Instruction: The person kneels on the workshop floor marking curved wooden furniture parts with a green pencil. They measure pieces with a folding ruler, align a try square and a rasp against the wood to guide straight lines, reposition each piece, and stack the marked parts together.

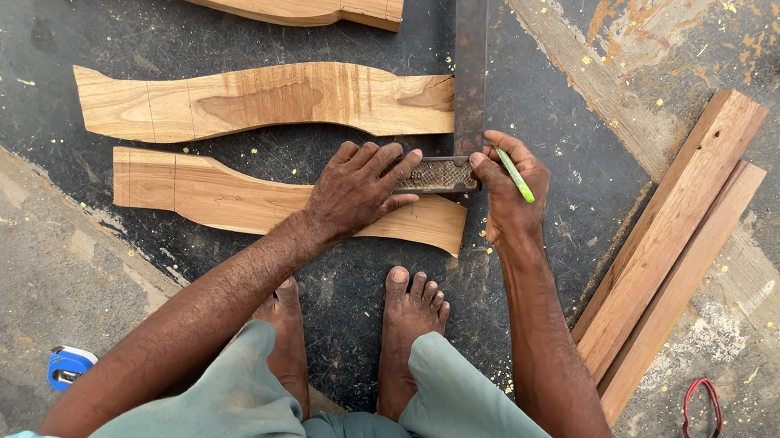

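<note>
Try square (459, 110) lying on the dark floor (62, 30), its stock against the end of the nearest curved wooden piece (218, 196), left hand (354, 191) spread flat pressing stock and wood, right hand (509, 188) pinching a green pencil (516, 175) beside the blade, two straight planks (677, 249) to the right.

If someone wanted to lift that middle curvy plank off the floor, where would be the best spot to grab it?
Probably at the narrow waist left of centre on the middle curved plank, reaching down from above with fingers over its two long edges. It lies flat, and both edges have bare floor beside them there. Its right end butts against the metal square, near the left hand and right hand.
</note>
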